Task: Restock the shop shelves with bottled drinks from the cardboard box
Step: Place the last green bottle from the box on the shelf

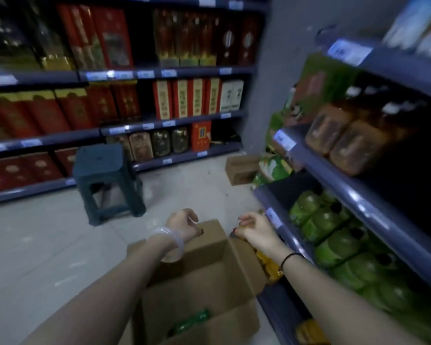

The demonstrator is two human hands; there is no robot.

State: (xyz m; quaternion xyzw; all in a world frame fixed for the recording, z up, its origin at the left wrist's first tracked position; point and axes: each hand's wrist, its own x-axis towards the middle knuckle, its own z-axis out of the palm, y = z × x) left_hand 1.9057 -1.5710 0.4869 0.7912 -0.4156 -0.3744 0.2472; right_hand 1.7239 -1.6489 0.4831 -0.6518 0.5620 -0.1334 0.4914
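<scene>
**Right hand** (254, 229): clasped round the neck of a yellow-labelled bottle (268, 266), with the fingers curled over its dark cap. The bottle's body is seen slanting under the wrist, over the box's right flap. A black band (291, 258) is worn at that wrist.

**Left hand** (183, 224): fingers loosely curled, nothing seen in them. It is held just left of the right hand, above the far flap; contact with the flap cannot be told.

**Cardboard box** (199, 292): open, below and behind both hands. One green bottle (192, 319) is seen inside.

**Shelf edge** (286, 235): just right of the right hand. Green bottles (334, 245) are ranked beyond it, and yellow stock (309, 332) lies back by the elbow.

**Stool** (107, 178): beyond the left hand, well apart.

**Step judged:** transfer of the bottle to the shelf. The bottle is best brought upright and supported under its base by the free hand. It is then best set among the matching yellow stock, label outward, so that the green row is not knocked.
</scene>
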